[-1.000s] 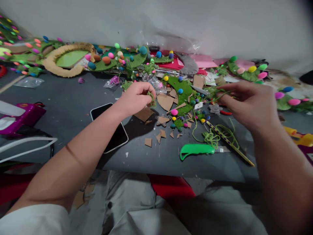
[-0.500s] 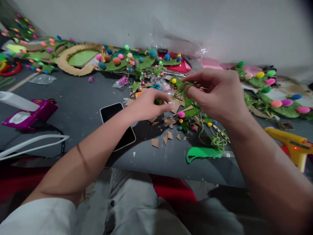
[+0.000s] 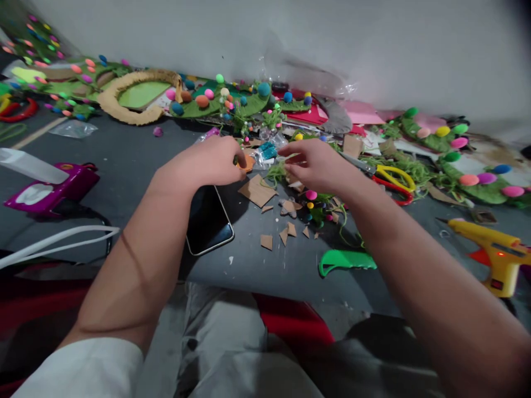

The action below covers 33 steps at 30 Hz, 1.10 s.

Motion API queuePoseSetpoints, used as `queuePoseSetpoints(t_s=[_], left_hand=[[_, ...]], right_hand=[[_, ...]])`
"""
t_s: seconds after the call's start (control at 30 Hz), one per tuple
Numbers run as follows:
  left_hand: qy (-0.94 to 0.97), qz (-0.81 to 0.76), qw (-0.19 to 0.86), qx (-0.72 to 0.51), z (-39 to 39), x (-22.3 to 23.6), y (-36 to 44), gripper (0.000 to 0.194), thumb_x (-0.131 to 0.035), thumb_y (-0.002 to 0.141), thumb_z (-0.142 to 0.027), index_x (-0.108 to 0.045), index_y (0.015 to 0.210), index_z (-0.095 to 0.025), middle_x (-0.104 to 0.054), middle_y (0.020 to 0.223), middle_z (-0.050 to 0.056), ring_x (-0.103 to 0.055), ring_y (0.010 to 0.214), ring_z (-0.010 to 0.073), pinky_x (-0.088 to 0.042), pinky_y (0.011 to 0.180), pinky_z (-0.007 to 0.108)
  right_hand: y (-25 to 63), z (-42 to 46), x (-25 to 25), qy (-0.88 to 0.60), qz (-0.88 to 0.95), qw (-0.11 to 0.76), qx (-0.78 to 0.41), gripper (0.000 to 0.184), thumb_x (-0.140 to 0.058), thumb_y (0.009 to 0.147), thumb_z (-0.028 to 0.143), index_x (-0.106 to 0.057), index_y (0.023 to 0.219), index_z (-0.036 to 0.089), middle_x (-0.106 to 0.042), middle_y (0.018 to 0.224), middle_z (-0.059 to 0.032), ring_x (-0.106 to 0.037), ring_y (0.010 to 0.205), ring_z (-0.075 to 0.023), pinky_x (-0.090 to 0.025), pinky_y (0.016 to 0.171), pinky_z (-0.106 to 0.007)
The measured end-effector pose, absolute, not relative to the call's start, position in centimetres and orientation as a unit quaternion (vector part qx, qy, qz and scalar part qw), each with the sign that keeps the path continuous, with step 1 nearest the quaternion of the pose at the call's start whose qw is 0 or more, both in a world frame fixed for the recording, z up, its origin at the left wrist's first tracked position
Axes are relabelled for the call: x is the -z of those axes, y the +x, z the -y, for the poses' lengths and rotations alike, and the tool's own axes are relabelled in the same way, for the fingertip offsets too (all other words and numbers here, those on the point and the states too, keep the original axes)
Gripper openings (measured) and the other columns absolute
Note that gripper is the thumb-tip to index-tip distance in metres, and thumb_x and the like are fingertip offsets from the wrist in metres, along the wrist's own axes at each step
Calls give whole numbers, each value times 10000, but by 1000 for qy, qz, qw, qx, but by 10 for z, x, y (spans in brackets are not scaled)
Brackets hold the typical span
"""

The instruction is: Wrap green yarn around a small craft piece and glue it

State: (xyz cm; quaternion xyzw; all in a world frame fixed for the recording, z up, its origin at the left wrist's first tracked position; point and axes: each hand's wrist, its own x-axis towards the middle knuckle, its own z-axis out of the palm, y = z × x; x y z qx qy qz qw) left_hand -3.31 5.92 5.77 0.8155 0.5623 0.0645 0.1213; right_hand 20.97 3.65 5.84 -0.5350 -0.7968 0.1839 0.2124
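Note:
My left hand (image 3: 218, 160) reaches over the top of a black phone (image 3: 211, 224), fingers curled down and closed at a small orange piece (image 3: 247, 163); its kind is unclear, and the hand hides part of it. My right hand (image 3: 315, 163) is across from it, thumb and fingers apart, above a tuft of green yarn (image 3: 277, 174). Between the hands lie a cardboard piece (image 3: 258, 190) and a teal item in clear plastic (image 3: 266, 150). Under my right wrist is a green leafy piece with coloured pompoms (image 3: 318, 213).
Green-handled cutter (image 3: 346, 260) lies near the table's front edge. To the right are scissors (image 3: 396, 182) and a yellow glue gun (image 3: 489, 243) with a red light on. At left stands a purple device (image 3: 53, 190). A tan ring (image 3: 128, 105) and pompom-covered leaves (image 3: 224, 105) line the wall.
My right hand has let go of the green strands, moved lower and left, and opened. My left hand has drawn back left to the orange piece. The scissors and the cardboard piece are now uncovered.

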Motion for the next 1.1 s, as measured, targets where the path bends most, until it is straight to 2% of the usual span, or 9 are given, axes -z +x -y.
queuePoseSetpoints(t_s=[0.13,0.3,0.43,0.53,0.6,0.67,0.73,1.0,1.1], left_hand=[[829,-535,141,-81,-57,-56,-27,146,-713,733,-332,-795,786,-223,-677,668,41,-540,577,176,-371,624,319],[843,-510,142,-95,-53,-52,-13,220,-719,786,-376,-812,933,-240,-737,876,82,-602,716,224,-385,642,332],[847,-461,211,-158,-45,-58,-5,358,-666,816,-295,-781,1147,-225,-741,1022,78,-628,766,201,-443,698,320],[850,-391,324,-142,-35,-63,4,633,-610,807,-208,-630,1439,-240,-724,1187,60,-667,905,198,-488,759,285],[845,-352,386,-111,-29,-64,10,684,-601,815,-199,-567,1496,-255,-709,1272,54,-679,1013,208,-509,786,270],[841,-312,430,-102,-25,-61,17,599,-614,840,-225,-600,1439,-245,-708,1297,62,-680,1104,222,-530,839,272],[836,-279,456,-120,-24,-57,22,494,-637,853,-247,-642,1346,-226,-712,1300,76,-680,1156,231,-543,886,281],[762,-253,570,-172,-28,-47,24,476,-676,818,-150,-658,1282,-256,-653,1426,74,-687,1238,251,-593,954,326],[725,-300,584,-205,-29,-49,23,384,-669,851,-169,-692,1227,-244,-700,1341,69,-709,1201,254,-616,950,362]], right_hand=[[207,-42,-48,-566,796,171,-132,430,-592,861,118,-747,1259,158,-746,1240,-123,-721,1049,-270,-592,956,-427],[223,-24,-59,-563,804,125,-146,220,-677,833,172,-796,1018,173,-781,959,-100,-697,836,-232,-554,757,-354],[244,5,-71,-570,777,209,-167,149,-662,929,301,-772,914,201,-747,832,-42,-637,704,-167,-466,626,-301],[251,25,-79,-556,765,269,-184,341,-684,951,482,-719,737,218,-604,594,3,-501,535,-123,-368,500,-285],[248,34,-79,-510,777,302,-212,254,-687,962,467,-767,852,252,-667,701,3,-562,613,-135,-428,546,-291],[241,37,-74,-450,794,327,-244,156,-683,974,375,-779,1077,307,-749,965,5,-659,808,-162,-528,698,-308],[234,37,-64,-410,808,334,-257,221,-688,963,303,-751,1173,326,-746,1127,5,-684,948,-188,-559,841,-342],[239,32,-35,-432,794,360,-231,236,-723,929,228,-720,1163,259,-713,1110,-36,-667,926,-194,-555,804,-347],[240,34,-34,-444,788,365,-221,268,-695,944,248,-711,1208,292,-690,1160,-51,-672,942,-206,-570,801,-354]])
